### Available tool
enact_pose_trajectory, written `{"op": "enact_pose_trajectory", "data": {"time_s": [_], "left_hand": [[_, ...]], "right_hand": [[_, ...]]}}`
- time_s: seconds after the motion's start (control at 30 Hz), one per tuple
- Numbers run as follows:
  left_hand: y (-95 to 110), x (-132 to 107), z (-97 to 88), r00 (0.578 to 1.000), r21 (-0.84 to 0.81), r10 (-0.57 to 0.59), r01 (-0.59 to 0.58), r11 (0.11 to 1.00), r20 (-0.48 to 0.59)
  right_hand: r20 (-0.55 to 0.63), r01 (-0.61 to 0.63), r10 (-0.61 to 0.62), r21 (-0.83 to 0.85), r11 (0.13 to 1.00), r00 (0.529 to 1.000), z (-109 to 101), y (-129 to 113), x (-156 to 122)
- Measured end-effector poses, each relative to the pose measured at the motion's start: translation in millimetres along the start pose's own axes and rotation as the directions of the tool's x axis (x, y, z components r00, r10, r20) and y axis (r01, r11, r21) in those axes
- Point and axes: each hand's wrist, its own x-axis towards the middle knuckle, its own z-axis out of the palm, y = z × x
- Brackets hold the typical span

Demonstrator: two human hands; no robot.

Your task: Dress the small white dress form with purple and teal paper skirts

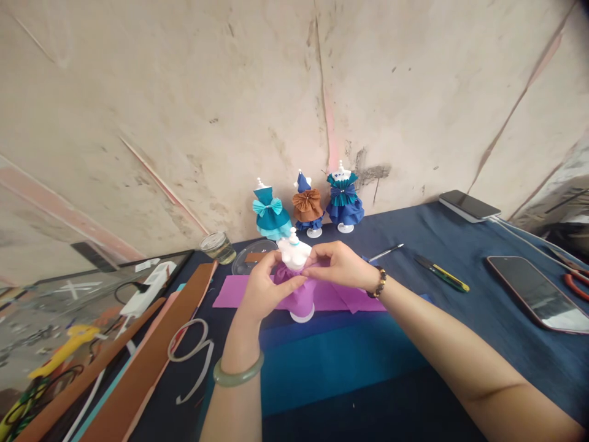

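A small white dress-form mannequin (294, 253) stands upright on a round base, with a purple crepe paper skirt (299, 299) gathered about its waist. My left hand (263, 290) is closed on the skirt's top edge from the left, its thumb across the front. From the right, my right hand (334, 265) pinches the same edge, thumb and forefinger meeting at the waist. Flat purple crepe paper (232, 292) lies behind and beneath the hands. Teal and blue paper (340, 362) is spread nearer to me.
Three dressed mannequins stand by the wall: one teal (268, 215), one brown (307, 207), one blue (344, 209). A pen (385, 252), a utility knife (442, 273) and phones lie right. Leftward are a jar (218, 247), tape (184, 344), brown paper (161, 344) and a glue gun (64, 350).
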Motion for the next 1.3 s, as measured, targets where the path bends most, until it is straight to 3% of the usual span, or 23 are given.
{"op": "enact_pose_trajectory", "data": {"time_s": [0.13, 0.3, 0.57, 0.87, 1.3], "left_hand": [[1.0, -0.4, -1.1, 1.0, 0.053, 0.018, -0.017, 0.998, -0.026], [-7.3, 1.1, -6.3, 1.0, 0.036, 0.011, -0.01, 0.999, -0.024], [-8.2, 1.6, -8.7, 0.998, 0.059, 0.02, -0.017, 0.998, -0.053], [-9.6, 2.4, -8.8, 0.999, 0.033, 0.024, -0.022, 0.999, -0.046], [-13.5, 4.2, -7.6, 0.996, -0.034, -0.054, 0.052, 0.998, -0.076]], "right_hand": [[-0.006, 0.015, -0.015, -0.024, 1.0, 1.0, -0.1, 1.5, 0.7], [0.082, 0.053, -0.047, -0.062, 0.997, 0.996, -7.0, 0.7, 1.5], [0.068, 0.163, -0.156, -0.111, 0.98, 0.985, -9.6, 0.1, 2.2], [0.057, 0.059, -0.057, -0.025, 0.998, 0.997, -2.9, -1.3, 0.8], [0.073, 0.05, -0.05, 0.006, 0.999, 0.996, -1.8, -1.9, 1.0]]}}
